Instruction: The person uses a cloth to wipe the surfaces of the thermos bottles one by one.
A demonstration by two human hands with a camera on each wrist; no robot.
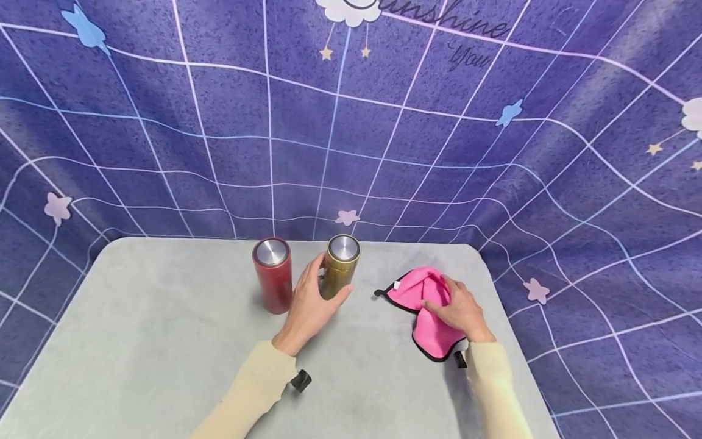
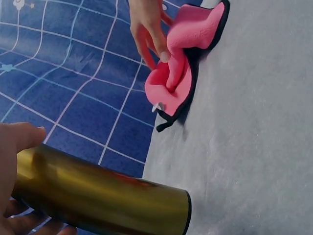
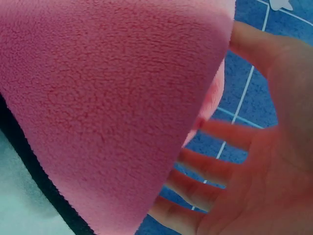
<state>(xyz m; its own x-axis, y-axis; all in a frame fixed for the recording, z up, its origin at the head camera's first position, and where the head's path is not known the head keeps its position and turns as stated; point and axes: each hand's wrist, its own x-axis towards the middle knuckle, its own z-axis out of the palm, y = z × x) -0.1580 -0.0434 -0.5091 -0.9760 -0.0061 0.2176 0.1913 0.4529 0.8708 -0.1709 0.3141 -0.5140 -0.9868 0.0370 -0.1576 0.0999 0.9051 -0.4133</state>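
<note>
A gold thermos flask (image 1: 339, 274) with a silver-topped lid stands upright on the grey table. My left hand (image 1: 314, 300) cups it loosely, fingers at its far left side and thumb stretched along the front. In the left wrist view, the thumb lies close over the flask's wall and the fingers spread below it. Crumpled at the right is a pink fleece cloth (image 1: 435, 332) with black edging, a black loop and a small white tag. My right hand (image 1: 462, 311) touches it with spread, fairly straight fingers; in the right wrist view the fingertips are hidden behind the cloth.
Just left of my left hand stands a red thermos flask (image 1: 274, 281) with the same kind of silver top. The pale grey table (image 1: 137, 341) ends at a blue-purple curtain (image 1: 230, 110) with a grid and stars, which hangs behind it and along both sides.
</note>
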